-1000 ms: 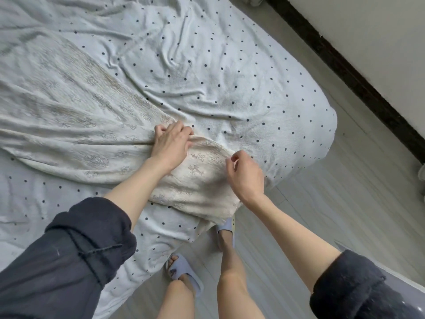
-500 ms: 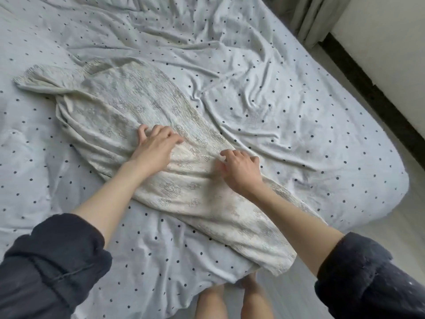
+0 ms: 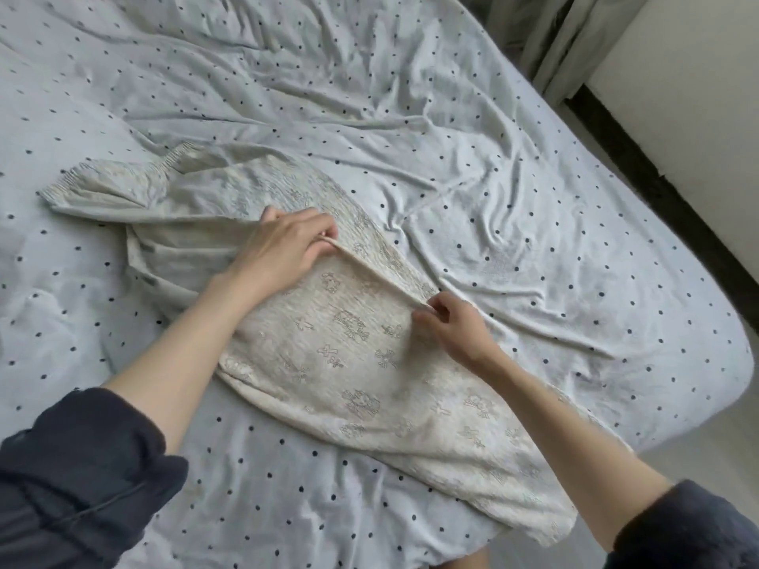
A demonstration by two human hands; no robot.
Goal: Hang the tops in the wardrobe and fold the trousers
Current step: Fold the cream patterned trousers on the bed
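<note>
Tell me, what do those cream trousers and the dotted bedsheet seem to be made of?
The cream trousers look like soft, matte textured fabric, perhaps crinkled cotton, with raised woven or embroidered motifs and gathered elastic cuffs. The bedsheet looks like thin, matte cotton-like cloth; it creases easily.

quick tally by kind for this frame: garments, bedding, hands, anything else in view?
Garments: 1, cream patterned trousers lying on the bed
Bedding: 1, dotted sheet
Hands: 2, left hand and right hand, both pinching one fabric edge of the trousers
Curtains: 1, curtain at top right
Total: 5
</note>
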